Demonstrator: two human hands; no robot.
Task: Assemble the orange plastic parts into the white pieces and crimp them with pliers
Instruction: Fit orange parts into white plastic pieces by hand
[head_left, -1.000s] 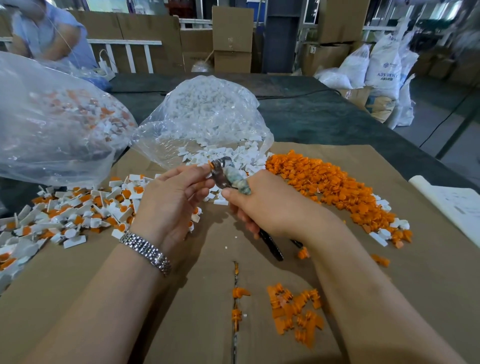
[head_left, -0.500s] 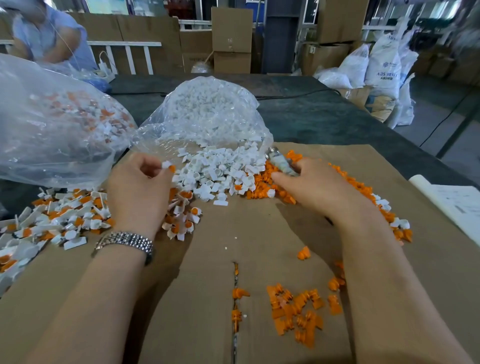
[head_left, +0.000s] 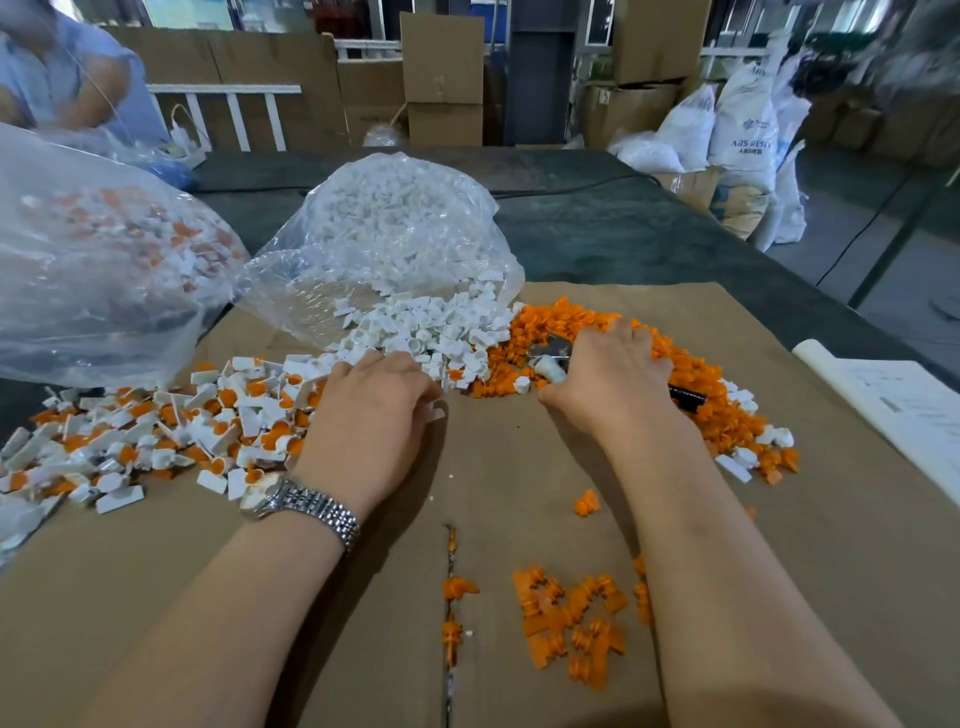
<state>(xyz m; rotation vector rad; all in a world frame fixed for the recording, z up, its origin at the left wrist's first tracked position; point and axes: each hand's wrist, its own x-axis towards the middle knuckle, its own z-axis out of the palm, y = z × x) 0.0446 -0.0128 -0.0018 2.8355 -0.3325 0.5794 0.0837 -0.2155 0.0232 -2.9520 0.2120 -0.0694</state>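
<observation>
A warehouse bench covered with brown cardboard (head_left: 519, 467) carries the work, with sacks and cartons behind. The left hand (head_left: 371, 410) rests, fingers curled, at the near edge of the white pieces (head_left: 436, 332) spilling from a clear bag (head_left: 384, 228); whether it pinches one cannot be told. The right hand (head_left: 610, 379) lies on the orange parts (head_left: 561, 317), gripping the pliers (head_left: 550, 358), whose long axis runs left to right under the palm, head toward the white heap, a black handle end showing on the right. Each heap lies straight ahead of its nearer hand, so the next pick likely needs only a short forward reach. Finished pieces (head_left: 156, 431) lie left of the left hand
</observation>
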